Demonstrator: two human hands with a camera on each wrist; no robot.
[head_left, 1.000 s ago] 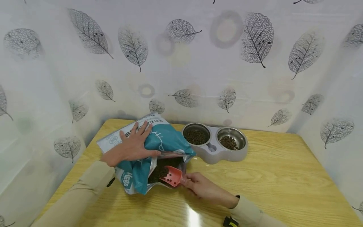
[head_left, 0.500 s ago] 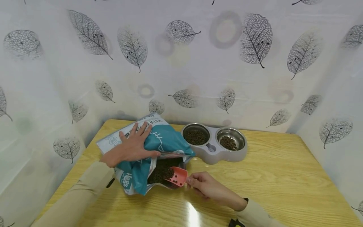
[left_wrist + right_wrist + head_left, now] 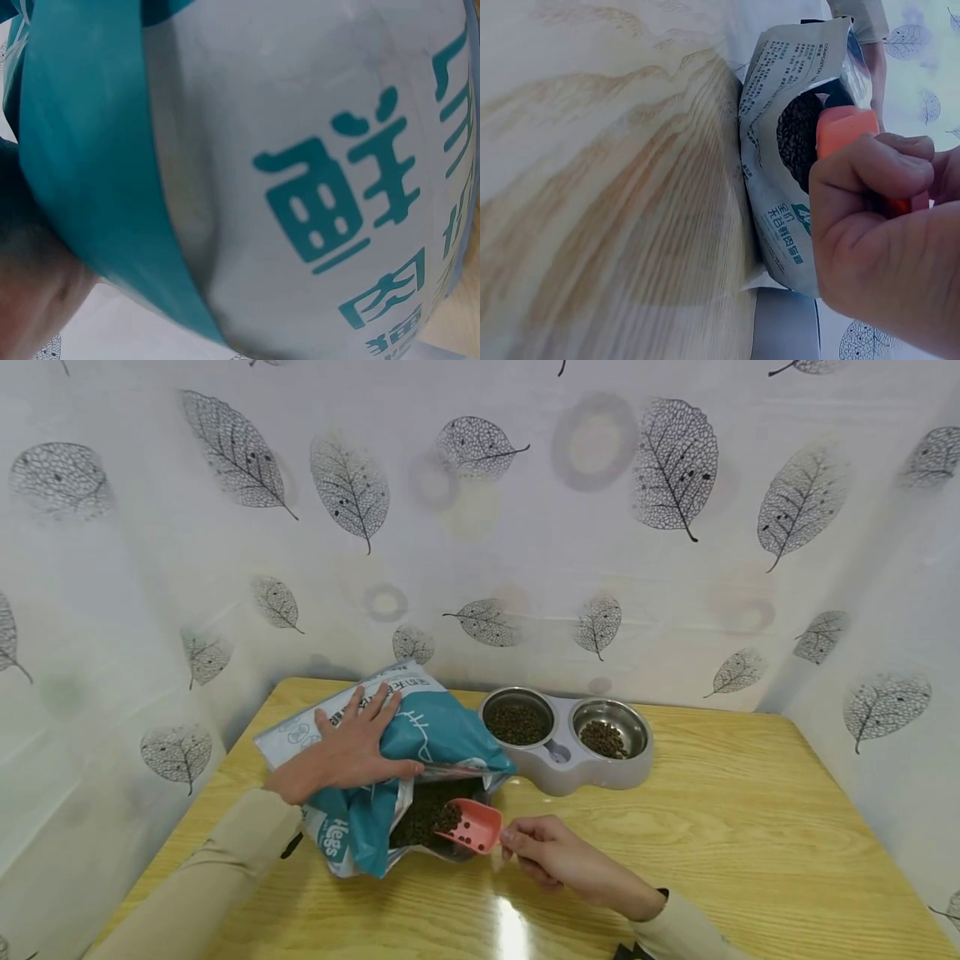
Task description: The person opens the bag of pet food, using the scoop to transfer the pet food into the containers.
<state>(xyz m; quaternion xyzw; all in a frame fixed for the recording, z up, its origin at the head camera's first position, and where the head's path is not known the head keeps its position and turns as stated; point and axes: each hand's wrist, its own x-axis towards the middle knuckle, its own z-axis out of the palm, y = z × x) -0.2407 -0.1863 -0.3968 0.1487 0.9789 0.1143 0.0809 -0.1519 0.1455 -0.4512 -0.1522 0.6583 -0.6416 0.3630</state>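
A teal and white pet food bag (image 3: 442, 722) lies on its side on the table, its mouth facing right with brown kibble (image 3: 416, 818) inside. My left hand (image 3: 356, 747) rests spread on top of the bag, fingers straight. With my right hand (image 3: 551, 856) I grip the handle of a pink scoop (image 3: 480, 827) at the bag's mouth; some kibble sits toward the scoop's front. In the right wrist view the scoop (image 3: 844, 127) partly covers the bag's see-through window or opening, where dark kibble shows. The left wrist view is filled by the bag's printed side (image 3: 315, 202).
Behind and right of the bag stands a grey double feeder (image 3: 558, 777). Its left steel bowl (image 3: 553, 714) is well filled with kibble, and its right steel bowl (image 3: 637, 727) holds a smaller heap. Leaf-patterned cloth (image 3: 510, 543) encloses the wooden table (image 3: 750, 827) at the back and sides.
My right hand has drawn the scoop a little to the right, outward from inside the bag's mouth. The left hand and the bag have stayed in place.
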